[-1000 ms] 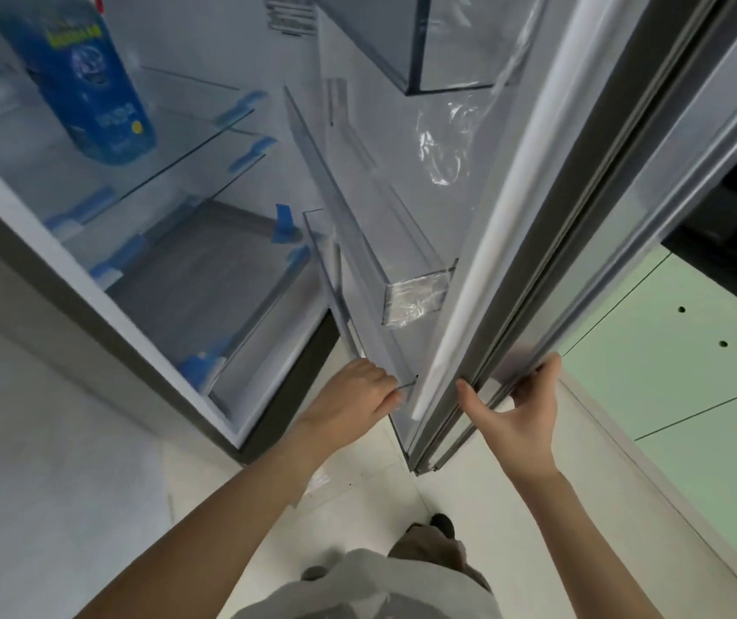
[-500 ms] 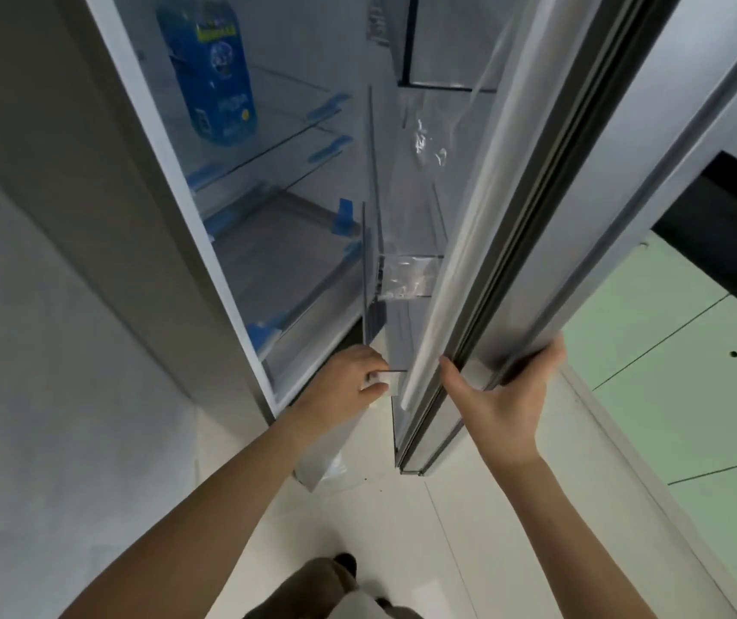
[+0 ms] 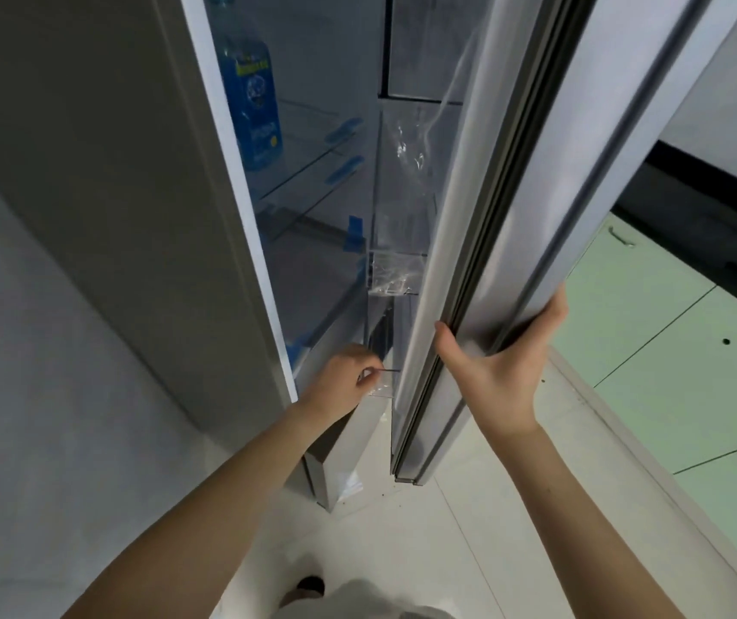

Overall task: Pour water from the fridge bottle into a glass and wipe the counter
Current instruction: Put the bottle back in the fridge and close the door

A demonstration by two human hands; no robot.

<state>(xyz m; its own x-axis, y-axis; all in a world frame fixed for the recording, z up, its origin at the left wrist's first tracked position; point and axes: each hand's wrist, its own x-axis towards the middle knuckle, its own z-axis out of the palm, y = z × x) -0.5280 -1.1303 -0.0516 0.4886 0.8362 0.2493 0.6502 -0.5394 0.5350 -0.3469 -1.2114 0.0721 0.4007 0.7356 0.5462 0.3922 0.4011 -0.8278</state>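
Observation:
A blue-labelled water bottle (image 3: pixel 253 96) stands upright on a glass shelf inside the fridge, partly cut off by the cabinet's white front edge. The grey fridge door (image 3: pixel 536 180) stands partly ajar on the right. My right hand (image 3: pixel 498 364) grips the door's lower edge, thumb on the inner gasket side and fingers wrapped round the outer face. My left hand (image 3: pixel 346 379) is curled round the corner of the clear lower door bin (image 3: pixel 382 388), pinching its edge. No glass or cloth is in view.
The fridge's grey side panel (image 3: pixel 103 194) fills the left. Glass shelves (image 3: pixel 313 172) with blue tape sit inside. Pale green cabinet fronts (image 3: pixel 670 350) and a dark counter edge (image 3: pixel 715 207) lie to the right. Pale tiled floor is below, with my foot (image 3: pixel 311 587) near the bottom.
The door has swung further toward the cabinet, narrowing the gap. Both hands kept their hold and moved with it. The view has shifted so the fridge side panel fills more of the left.

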